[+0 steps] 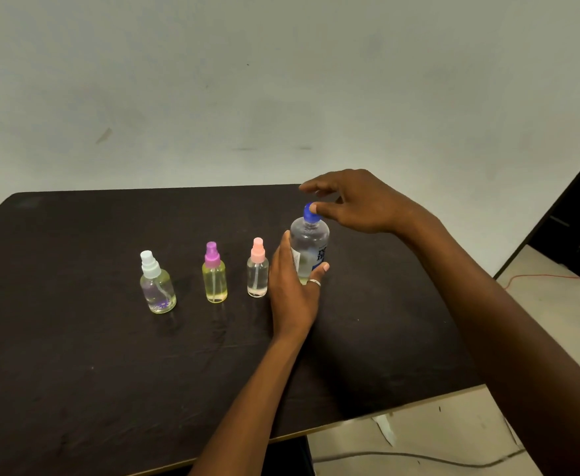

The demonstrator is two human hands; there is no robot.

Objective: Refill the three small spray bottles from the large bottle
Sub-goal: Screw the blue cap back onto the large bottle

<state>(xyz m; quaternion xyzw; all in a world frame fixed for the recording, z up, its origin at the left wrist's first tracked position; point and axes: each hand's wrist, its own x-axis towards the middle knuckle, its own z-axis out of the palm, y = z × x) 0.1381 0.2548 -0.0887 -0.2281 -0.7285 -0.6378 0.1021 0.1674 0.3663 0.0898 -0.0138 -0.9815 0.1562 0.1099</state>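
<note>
Left hand (293, 286) grip wrapped around large bottle (309, 247), upright on desk (76, 355). Right hand (354, 204) grip spread, thumb touching blue cap (311, 213). At the bottle's 9 o'clock, a row: pink-capped (257, 273), purple-capped (215, 274), white-capped spray bottles (156, 285).

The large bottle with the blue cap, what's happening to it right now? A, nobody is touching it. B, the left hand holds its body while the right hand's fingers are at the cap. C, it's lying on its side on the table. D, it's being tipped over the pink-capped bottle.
B: the large bottle stands upright on the table, the left hand wrapped around its body and the right hand at its blue cap.
</note>
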